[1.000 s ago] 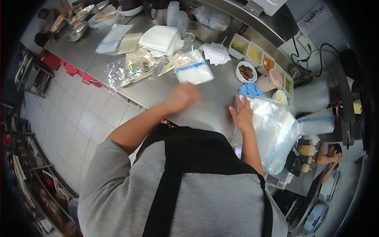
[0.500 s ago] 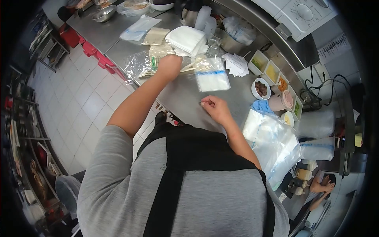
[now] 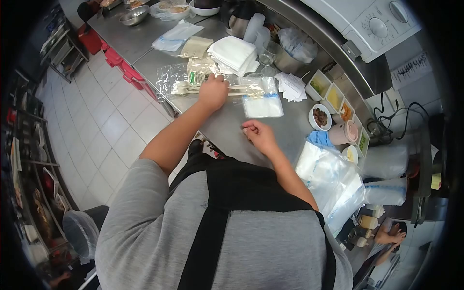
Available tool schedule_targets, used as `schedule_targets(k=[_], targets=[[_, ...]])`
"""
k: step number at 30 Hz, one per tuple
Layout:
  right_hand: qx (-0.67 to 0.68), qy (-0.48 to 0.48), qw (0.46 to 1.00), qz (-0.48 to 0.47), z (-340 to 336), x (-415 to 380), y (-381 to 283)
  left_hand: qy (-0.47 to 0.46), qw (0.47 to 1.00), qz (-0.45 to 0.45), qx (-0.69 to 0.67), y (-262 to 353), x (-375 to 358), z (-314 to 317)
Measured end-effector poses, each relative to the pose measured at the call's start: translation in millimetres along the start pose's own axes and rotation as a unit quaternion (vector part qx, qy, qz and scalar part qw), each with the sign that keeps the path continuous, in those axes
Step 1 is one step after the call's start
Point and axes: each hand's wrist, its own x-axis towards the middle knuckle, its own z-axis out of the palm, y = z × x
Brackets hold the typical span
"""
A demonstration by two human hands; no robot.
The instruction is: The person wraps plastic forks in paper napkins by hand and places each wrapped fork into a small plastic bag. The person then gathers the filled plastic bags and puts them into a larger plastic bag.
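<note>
My left hand (image 3: pixel 213 92) is on the pale disposable cutlery (image 3: pixel 188 88) by its clear plastic wrap, fingers curled round the utensils. My right hand (image 3: pixel 261 137) hovers over the near part of the steel counter (image 3: pixel 220 126), fingers curled together; whatever is between them, if anything, is too small to name. Just beyond it lies a stack of clear bags with a blue stripe (image 3: pixel 262 106). Behind the cutlery are white napkins (image 3: pixel 234 54) and beige napkins (image 3: pixel 196 48).
To the right stand a bowl of dark meat (image 3: pixel 320 117), tubs of chopped food (image 3: pixel 334 97), a pink container (image 3: pixel 343 132) and large plastic bags (image 3: pixel 328 179). A metal bowl (image 3: pixel 134 16) is at the far left. Another person (image 3: pixel 389 237) is at lower right.
My left hand has shifted slightly right and nearer, and more of the cutlery shows beside it. My right hand has moved slightly left. The whole view has shifted a little.
</note>
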Motion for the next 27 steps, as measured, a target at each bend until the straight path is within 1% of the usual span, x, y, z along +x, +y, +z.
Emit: schedule_targets(k=[3, 6, 9, 12, 15, 18, 21, 22, 24, 25, 26, 27], targets=[[0.032, -0.005, 0.999, 0.016, -1, 2, -3, -0.025, 0.997, 0.006, 0.070, 5, -3, -27], [0.119, -0.044, 0.983, 0.132, -1, 8, -25, -0.031, 0.999, -0.004, 0.031, 2, -16, -26], [0.306, -0.076, 0.929, 0.196, 5, 19, -37, -0.086, 0.988, -0.113, -0.066, 19, -36, -22], [0.382, -0.039, 0.898, 0.216, 17, 28, -48, -0.125, 0.984, -0.099, -0.083, 38, -60, -28], [0.264, -0.029, 0.934, 0.240, 9, 31, -49, -0.027, 0.991, -0.094, -0.087, 29, -73, -40], [0.330, -0.074, 0.913, 0.229, 9, 24, -57, -0.017, 0.995, -0.074, -0.068, 25, -80, -67], [0.435, -0.069, 0.887, 0.139, 27, 23, -71, -0.013, 0.989, 0.122, -0.077, 35, -96, -60], [0.419, -0.068, 0.897, 0.123, 28, 27, -65, -0.063, 0.977, 0.176, -0.103, 39, -100, -55], [0.383, -0.065, 0.917, 0.088, 28, 41, -49, -0.025, 0.969, 0.190, -0.156, 27, -94, -58], [0.238, -0.007, 0.971, -0.007, 25, 50, -54, -0.006, 0.963, 0.197, -0.183, 16, -89, -61], [0.086, 0.052, 0.990, -0.101, 23, 61, -60, 0.015, 0.977, 0.111, -0.182, -7, -88, -51], [-0.068, 0.110, 0.973, -0.190, 21, 72, -68, 0.135, 0.973, -0.155, -0.107, -38, -74, -48]])
